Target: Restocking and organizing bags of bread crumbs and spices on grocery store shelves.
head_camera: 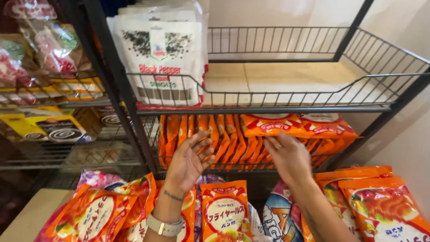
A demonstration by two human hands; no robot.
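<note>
Orange plastic snack packets [233, 139] stand upright in the black wire shelf [268, 109]; the left hand [188, 161] and right hand [289, 157] hover near them, spread and empty. Nudging one could topple the row.

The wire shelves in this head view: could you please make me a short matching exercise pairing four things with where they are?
Things:
1. white pouches
2. upright orange packets
3. left hand
4. right hand

Places:
A. open, in front of the lower shelf's right part
B. standing at the upper shelf's left end
C. packed in a row on the lower shelf
D. open, palm up, before the lower shelf's left part

Pairs: 1-B, 2-C, 3-D, 4-A
</note>
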